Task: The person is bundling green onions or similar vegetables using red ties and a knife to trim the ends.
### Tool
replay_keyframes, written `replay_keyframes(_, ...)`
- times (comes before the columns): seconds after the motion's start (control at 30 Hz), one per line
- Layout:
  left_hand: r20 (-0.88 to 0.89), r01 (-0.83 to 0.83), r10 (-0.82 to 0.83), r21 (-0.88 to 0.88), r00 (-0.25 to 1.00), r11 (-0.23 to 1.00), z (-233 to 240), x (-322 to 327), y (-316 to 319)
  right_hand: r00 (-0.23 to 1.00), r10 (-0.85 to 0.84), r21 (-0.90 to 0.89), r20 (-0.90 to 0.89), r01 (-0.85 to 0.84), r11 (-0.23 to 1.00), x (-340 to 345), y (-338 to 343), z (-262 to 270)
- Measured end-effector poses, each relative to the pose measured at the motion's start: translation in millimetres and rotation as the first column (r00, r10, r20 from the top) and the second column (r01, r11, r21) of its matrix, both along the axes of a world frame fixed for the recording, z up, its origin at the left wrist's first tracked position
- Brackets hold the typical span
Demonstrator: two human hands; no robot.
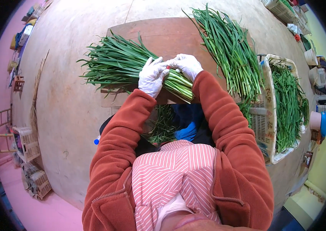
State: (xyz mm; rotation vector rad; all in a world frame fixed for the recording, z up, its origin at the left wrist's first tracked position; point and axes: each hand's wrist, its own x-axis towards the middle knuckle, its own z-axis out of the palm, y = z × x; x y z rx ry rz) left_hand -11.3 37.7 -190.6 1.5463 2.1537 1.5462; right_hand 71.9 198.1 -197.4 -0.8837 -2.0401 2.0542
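A bundle of long green leafy stalks, likely garlic chives [119, 62], lies across a brown board [163, 31], leaves to the left and pale stem ends to the right. My left hand [152, 76], in a white glove, rests on the bundle with its fingers around the stems. From the right, my right hand [185, 65], gloved too, pinches at a small red tie [168, 67] on the stems, its fingertips close to those of my left hand. What the fingertips hold is partly hidden. A larger loose pile of the same stalks [229, 52] lies on the board's right side.
A white plastic crate [272, 115] full of green stalks [287, 106] stands at the right. Loose greens [164, 124] lie below the board, near my lap. A straw broom [37, 89] lies on the floor at the left. Crates, tubs and a stool line the walls.
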Motion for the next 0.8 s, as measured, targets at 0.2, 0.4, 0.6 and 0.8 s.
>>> replay_keyframes(0.2,-0.019,-0.018,0.018,-0.016,1.000,1.000,-3,-2,1,1.000,-0.030,-0.028,0.002,0.030,0.999,0,-2,8)
replay_keyframes(0.4,0.141,-0.072,0.069,0.017,0.988,0.997,-3,-3,2,0.999,-0.007,0.027,0.044,0.006,1.000,6,1,17)
replay_keyframes(0.6,0.343,-0.113,0.150,-0.126,0.927,0.986,0,-11,14,0.997,0.073,0.514,0.012,-0.068,0.855,29,-26,53)
replay_keyframes(0.8,0.173,-0.100,0.172,-0.360,0.970,0.928,21,-18,20,0.929,0.261,0.908,0.262,-0.329,0.259,10,-48,60)
